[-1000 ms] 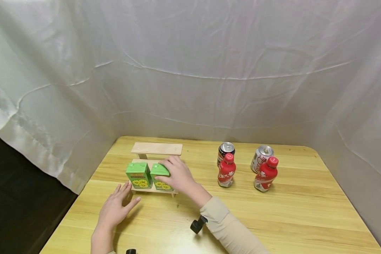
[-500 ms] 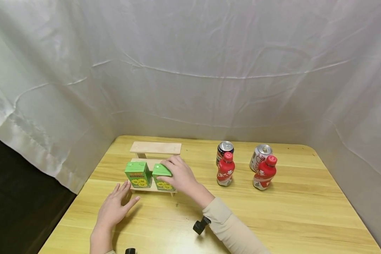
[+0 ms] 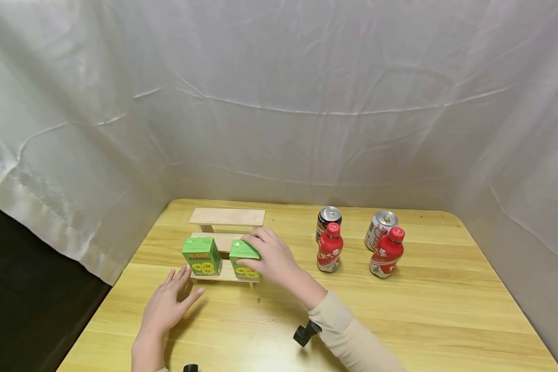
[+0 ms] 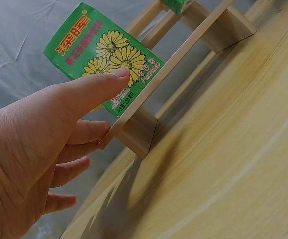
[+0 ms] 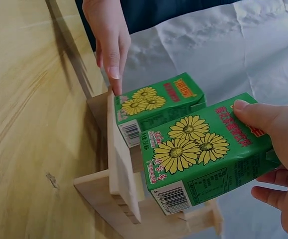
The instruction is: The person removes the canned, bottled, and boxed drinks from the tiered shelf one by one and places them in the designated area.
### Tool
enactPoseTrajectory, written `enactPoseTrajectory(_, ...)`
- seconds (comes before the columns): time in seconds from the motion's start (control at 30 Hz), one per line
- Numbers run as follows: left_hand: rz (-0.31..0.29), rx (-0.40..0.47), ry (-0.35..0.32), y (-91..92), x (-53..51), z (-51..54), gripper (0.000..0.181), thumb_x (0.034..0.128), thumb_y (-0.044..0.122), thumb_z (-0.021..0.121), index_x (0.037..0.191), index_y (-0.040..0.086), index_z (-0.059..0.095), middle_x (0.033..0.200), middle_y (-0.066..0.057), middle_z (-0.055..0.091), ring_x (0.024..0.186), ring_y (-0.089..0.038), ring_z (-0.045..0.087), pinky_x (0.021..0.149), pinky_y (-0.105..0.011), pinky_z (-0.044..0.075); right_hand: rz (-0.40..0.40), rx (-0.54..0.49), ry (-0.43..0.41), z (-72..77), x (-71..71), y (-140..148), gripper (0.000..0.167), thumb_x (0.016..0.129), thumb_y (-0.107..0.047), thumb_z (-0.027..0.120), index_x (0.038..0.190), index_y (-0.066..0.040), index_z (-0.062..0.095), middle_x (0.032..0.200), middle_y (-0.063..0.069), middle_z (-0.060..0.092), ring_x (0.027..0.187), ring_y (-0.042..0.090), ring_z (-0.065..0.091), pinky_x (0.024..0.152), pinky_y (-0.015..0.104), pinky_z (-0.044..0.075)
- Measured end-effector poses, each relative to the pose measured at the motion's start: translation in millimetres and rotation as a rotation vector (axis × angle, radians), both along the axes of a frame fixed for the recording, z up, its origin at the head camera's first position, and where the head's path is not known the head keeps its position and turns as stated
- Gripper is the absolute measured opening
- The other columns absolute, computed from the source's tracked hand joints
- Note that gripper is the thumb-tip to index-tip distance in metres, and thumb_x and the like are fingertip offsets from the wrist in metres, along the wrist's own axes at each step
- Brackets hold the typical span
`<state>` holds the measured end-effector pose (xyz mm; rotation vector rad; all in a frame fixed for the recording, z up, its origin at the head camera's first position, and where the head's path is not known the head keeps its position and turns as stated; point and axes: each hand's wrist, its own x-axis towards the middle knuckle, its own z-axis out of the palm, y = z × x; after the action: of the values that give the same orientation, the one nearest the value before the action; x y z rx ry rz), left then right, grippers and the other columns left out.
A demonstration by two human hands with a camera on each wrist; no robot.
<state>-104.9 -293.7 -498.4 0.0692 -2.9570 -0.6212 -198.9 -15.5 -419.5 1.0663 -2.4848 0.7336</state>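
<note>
A small tiered wooden rack stands at the left of the table. On its lowest tier, at the left end, sits a green drink carton with yellow flowers. My right hand grips a second green drink carton by its upper part, thumb on the front, at the right end of that tier. Whether its base touches the board I cannot tell. My left hand has its fingers spread, with the index fingertip at the tier's left end, close to the first carton.
Right of the rack stand two red bottles, with a dark can and a silver can behind them. Pale cloth hangs around the back and sides of the wooden table.
My right hand has shifted the second carton to the right along the lowest tier, widening the gap between the cartons. The left hand has stayed put.
</note>
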Motion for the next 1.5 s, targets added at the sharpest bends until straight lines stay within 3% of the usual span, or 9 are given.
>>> enactPoseTrajectory(0.23,-0.003,0.001,0.004,0.4,1.7,0.4,0.080,0.0908,0.062,0.053,0.149,0.009,0.038,0.156,-0.012,0.037,0.144,-0.046,0.028,0.112,-0.068,0.027,0.019,-0.018,0.009,7.1,7.9,16.3,0.055,0.081,-0.047,0.074,0.125,-0.016,0.065,0.117,0.001,0.062,0.105,0.014,0.054,0.075,0.025,0.052)
enactPoseTrajectory(0.53,-0.001,0.009,-0.009,-0.1,1.4,0.5,0.080,0.0912,0.060,0.054,0.150,0.009,0.037,0.157,-0.013,0.036,0.145,-0.046,0.027,0.113,-0.067,0.025,0.036,-0.029,0.085,12.5,17.3,43.2,0.052,0.081,-0.042,0.076,0.122,-0.014,0.066,0.112,0.000,0.062,0.100,0.013,0.054,0.073,0.024,0.052)
enactPoseTrajectory(0.77,0.001,0.000,-0.005,-0.8,0.0,-0.3,0.080,0.0912,0.062,0.053,0.150,0.010,0.037,0.157,-0.012,0.035,0.145,-0.046,0.027,0.113,-0.067,0.025,0.000,-0.013,0.114,16.3,23.6,64.5,0.047,0.081,-0.043,0.076,0.120,-0.016,0.068,0.109,-0.002,0.062,0.097,0.013,0.054,0.072,0.025,0.050)
enactPoseTrajectory(1.0,-0.001,0.002,-0.011,0.0,0.4,0.1,0.080,0.0914,0.060,0.054,0.150,0.010,0.037,0.157,-0.012,0.035,0.145,-0.046,0.027,0.113,-0.068,0.025,-0.015,-0.036,0.174,15.5,26.2,87.1,0.047,0.079,-0.040,0.079,0.117,-0.014,0.069,0.107,-0.001,0.062,0.097,0.014,0.054,0.075,0.028,0.051)
enactPoseTrajectory(1.33,0.001,0.009,-0.015,0.5,0.7,0.3,0.080,0.0912,0.061,0.054,0.150,0.010,0.036,0.157,-0.012,0.035,0.145,-0.045,0.026,0.114,-0.067,0.024,0.011,-0.097,0.189,13.5,26.3,126.5,0.046,0.076,-0.033,0.082,0.115,-0.012,0.069,0.107,0.001,0.061,0.099,0.015,0.051,0.074,0.030,0.050)
enactPoseTrajectory(1.5,0.002,0.011,-0.015,0.4,0.8,0.4,0.080,0.0911,0.061,0.054,0.150,0.010,0.036,0.157,-0.012,0.035,0.145,-0.045,0.026,0.114,-0.067,0.024,-0.033,-0.079,0.215,12.2,28.0,150.0,0.048,0.074,-0.034,0.083,0.116,-0.013,0.069,0.107,0.002,0.062,0.096,0.017,0.055,0.071,0.031,0.051)
